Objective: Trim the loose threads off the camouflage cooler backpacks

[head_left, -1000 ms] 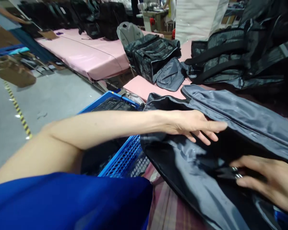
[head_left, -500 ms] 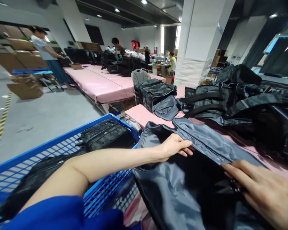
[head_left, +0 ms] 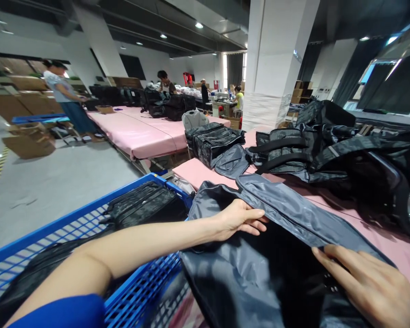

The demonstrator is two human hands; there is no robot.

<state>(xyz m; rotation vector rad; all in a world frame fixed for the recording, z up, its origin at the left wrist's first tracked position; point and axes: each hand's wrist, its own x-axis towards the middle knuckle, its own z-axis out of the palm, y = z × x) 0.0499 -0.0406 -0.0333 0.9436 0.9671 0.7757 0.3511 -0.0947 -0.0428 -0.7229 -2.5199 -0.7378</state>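
Observation:
An open backpack [head_left: 232, 269] with grey lining and a dark inside lies in front of me, its front panel [head_left: 287, 205] folded back. My left hand [head_left: 241, 218] reaches across the opening, thumb and fingers closed on the seam edge of the lining. Farther right along this same seam, my right hand [head_left: 369, 282] is curled with thumb and forefinger at the edge. Under its palm are small dark thread snips [head_left: 323, 284], mostly hidden and hard to see against the black interior.
A blue plastic basket [head_left: 130, 182] holding dark camouflage backpacks [head_left: 143, 205] stands at left. More backpacks [head_left: 294, 146] pile up on the pink table [head_left: 198, 172] beyond the open one. Several people work farther off, one [head_left: 63, 91] beside another pink table [head_left: 140, 130]. A white pillar [head_left: 269, 64] rises behind.
The head view has shifted a little, so the scene sits lower and farther left. Both hands keep their places on the seam, and the snips show less under my right hand.

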